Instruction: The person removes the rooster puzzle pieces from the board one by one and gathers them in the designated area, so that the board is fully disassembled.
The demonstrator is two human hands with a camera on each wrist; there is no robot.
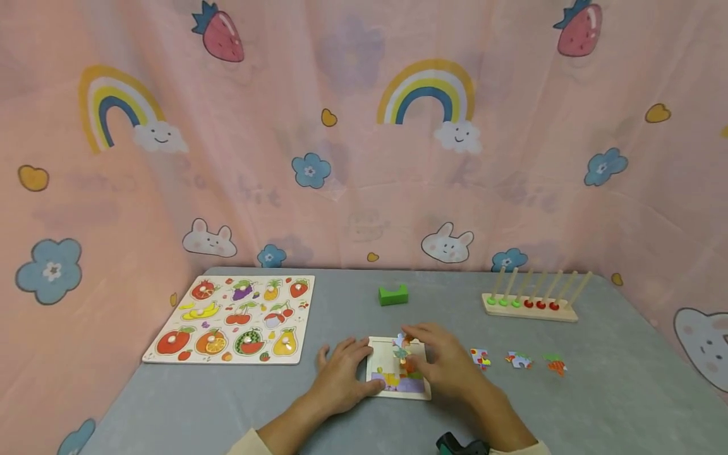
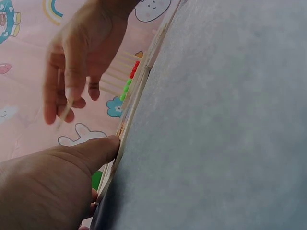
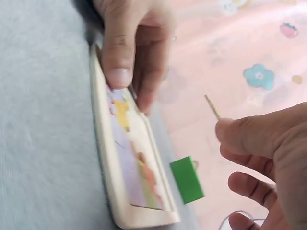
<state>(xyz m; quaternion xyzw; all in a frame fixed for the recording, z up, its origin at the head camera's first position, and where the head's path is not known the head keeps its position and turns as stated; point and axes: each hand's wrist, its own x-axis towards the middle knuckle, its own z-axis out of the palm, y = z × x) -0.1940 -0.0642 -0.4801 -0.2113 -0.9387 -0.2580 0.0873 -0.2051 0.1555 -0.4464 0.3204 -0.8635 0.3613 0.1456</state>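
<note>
My left hand (image 1: 341, 373) lies flat on the counter (image 1: 597, 404) with its fingers loosely spread, the thumb and fingertips resting against the left edge of the small puzzle tray (image 1: 375, 370); the right wrist view shows two of those fingers (image 3: 117, 52) lying over the tray's rim. My right hand (image 1: 440, 360) hovers over the tray's right half with its fingers curled, pinching a thin puzzle piece (image 3: 211, 106) between thumb and forefinger. From the wrist I see that piece only edge-on, as a sliver, so its picture is lost to me, and from the head view my own knuckles cover much of it. Part of the tray is filled, though the hand hides how much of the right side. Just beyond my right fingertips, further right on the counter, lie three loose pieces (image 1: 518, 360) in a row, too small to read. Ahead of my fingers sits a green block (image 1: 393, 294); far off to the right stands a peg rack (image 1: 529, 303) with green and red beads, and well left of my left hand a fruit puzzle board (image 1: 233, 319). The left wrist view shows mostly grey counter and my thumb at the tray's edge.
</note>
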